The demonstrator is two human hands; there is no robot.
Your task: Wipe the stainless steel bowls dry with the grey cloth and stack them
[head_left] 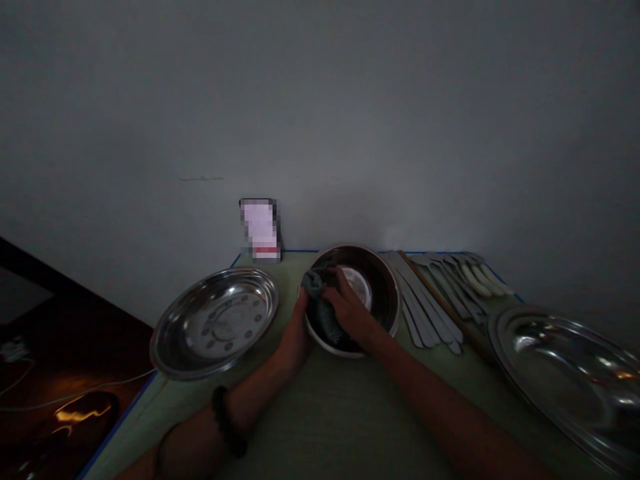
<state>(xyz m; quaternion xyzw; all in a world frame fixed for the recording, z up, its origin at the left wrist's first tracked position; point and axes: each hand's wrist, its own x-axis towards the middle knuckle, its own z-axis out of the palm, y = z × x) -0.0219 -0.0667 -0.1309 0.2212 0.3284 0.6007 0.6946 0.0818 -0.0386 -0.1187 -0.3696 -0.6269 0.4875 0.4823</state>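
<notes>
A deep metal bowl (386,288) stands on the table at the middle of the view. My left hand (297,327) grips its left side, fingers mostly hidden behind the wall and the cloth. Inside the bowl, my right hand (347,312) is closed on a dark grey-green cloth (314,283). Part of that cloth is bunched over the left rim, and more of it hangs down the inner wall. My left wrist wears a dark beaded bracelet (228,421).
A shallow metal basin (215,323) sits left, a larger one (565,373) right. Between bowl and right basin lie flat metal utensils (425,310), a brown stick (435,287) and several spoons (475,277). A phone (261,229) leans against the wall (350,120). A cable (80,388) runs left.
</notes>
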